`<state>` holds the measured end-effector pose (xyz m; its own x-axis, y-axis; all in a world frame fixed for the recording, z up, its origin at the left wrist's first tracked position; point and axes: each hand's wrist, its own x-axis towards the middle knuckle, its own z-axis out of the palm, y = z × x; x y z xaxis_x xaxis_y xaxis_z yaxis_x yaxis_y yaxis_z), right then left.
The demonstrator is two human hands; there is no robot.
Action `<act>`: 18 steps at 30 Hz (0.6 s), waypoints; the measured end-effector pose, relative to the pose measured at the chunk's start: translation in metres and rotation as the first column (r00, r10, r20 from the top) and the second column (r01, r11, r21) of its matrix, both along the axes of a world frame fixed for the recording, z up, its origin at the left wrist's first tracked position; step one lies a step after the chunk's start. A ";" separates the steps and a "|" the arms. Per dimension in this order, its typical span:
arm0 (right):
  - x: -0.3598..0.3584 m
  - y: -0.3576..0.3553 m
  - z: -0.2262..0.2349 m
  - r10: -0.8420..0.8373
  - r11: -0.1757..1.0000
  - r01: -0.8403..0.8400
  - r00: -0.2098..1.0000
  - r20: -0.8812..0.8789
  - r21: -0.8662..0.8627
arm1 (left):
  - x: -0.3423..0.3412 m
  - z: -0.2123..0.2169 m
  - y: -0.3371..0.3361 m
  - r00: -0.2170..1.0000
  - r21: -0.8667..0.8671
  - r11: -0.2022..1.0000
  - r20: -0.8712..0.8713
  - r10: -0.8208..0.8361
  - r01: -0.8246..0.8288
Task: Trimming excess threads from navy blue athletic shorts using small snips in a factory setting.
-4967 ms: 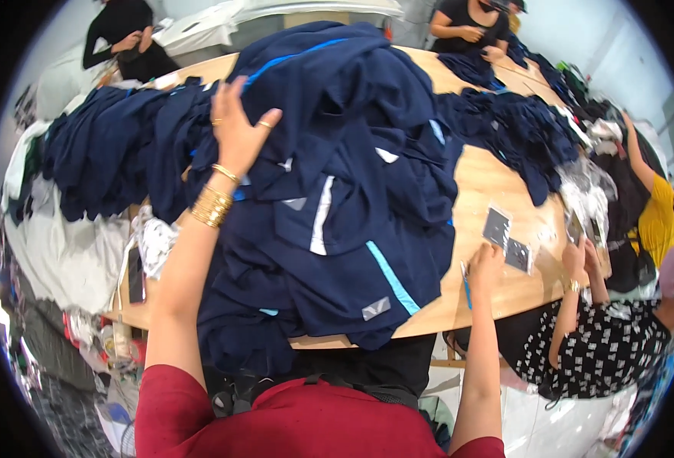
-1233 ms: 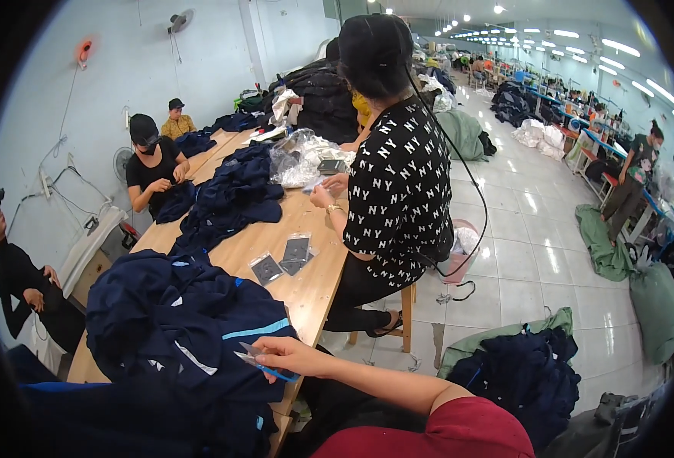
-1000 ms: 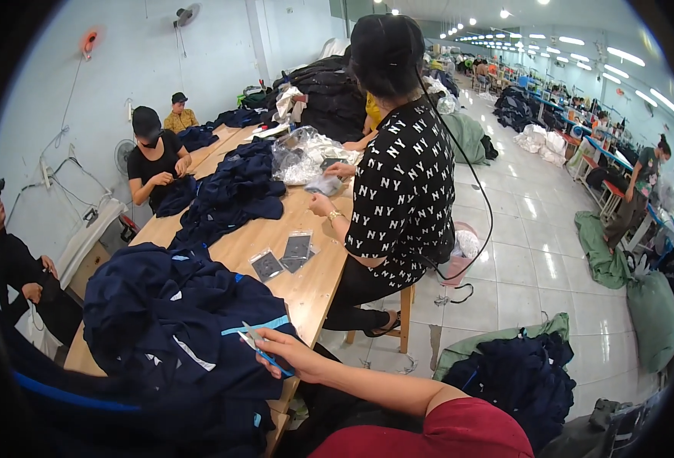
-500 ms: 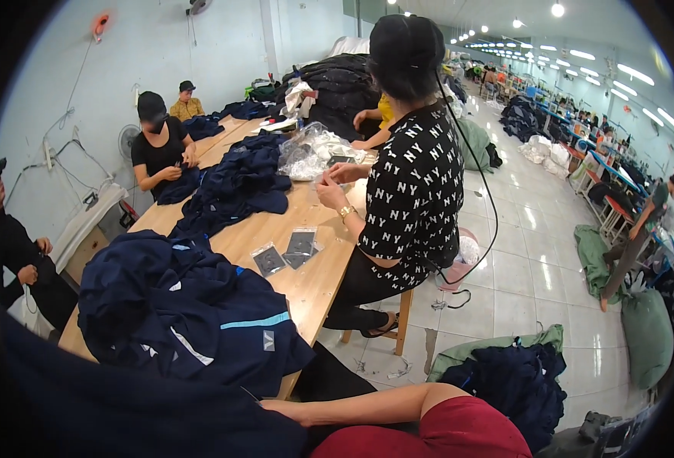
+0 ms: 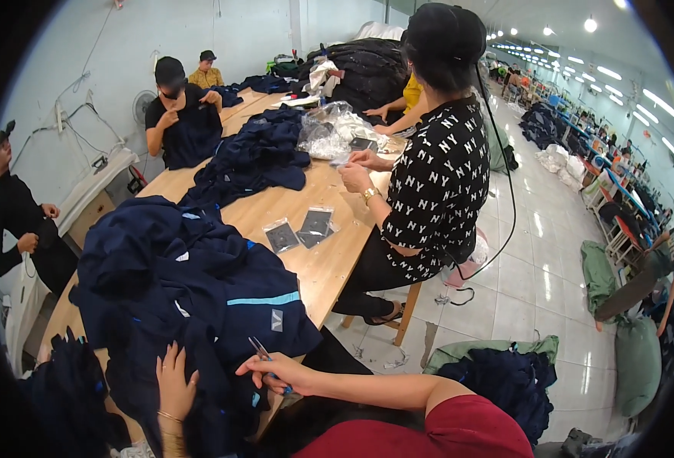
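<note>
My left hand [image 5: 175,385] lies with spread fingers on a navy garment [image 5: 138,359] at the table's near end. Just to its right, my right hand [image 5: 283,372] is closed around small thread snips [image 5: 259,348], their metal blades pointing up and away and bits of blue showing by the fingers. Under and beyond both hands spreads a heap of navy garments [image 5: 169,259]. One piece there carries a light blue stripe [image 5: 264,298] and a grey patch [image 5: 277,320].
Clear plastic packets with dark contents [image 5: 316,225] lie on the wooden table [image 5: 345,263]. A co-worker in a patterned black top [image 5: 436,183] sits along its right edge. Other people work beyond. More navy cloth [image 5: 505,389] sits on green sacking on the floor at right.
The dark cloth across the near foreground has dropped away. My left hand has come into view on the garment, and my right hand has risen with the snips showing. The view has shifted slightly.
</note>
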<state>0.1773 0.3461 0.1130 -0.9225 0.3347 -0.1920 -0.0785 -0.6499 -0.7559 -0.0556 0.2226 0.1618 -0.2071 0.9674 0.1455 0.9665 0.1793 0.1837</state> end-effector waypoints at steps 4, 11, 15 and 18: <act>-0.005 0.001 -0.004 -0.021 0.999 0.019 0.999 0.046 0.044 | 0.035 0.001 0.013 0.993 0.255 0.960 0.063 0.102 -0.114; -0.011 0.005 0.002 -0.117 0.993 0.117 0.993 0.016 -0.002 | 0.062 -0.012 0.037 0.964 0.269 0.947 0.244 0.109 -0.175; -0.005 0.013 0.002 -0.154 0.971 0.145 0.988 0.033 0.189 | 0.032 -0.027 0.032 0.873 0.277 0.922 0.474 0.115 -0.272; 0.001 0.020 0.002 -0.225 0.936 0.194 0.972 0.075 0.295 | 0.070 -0.007 0.047 0.974 0.346 0.933 0.226 0.018 -0.098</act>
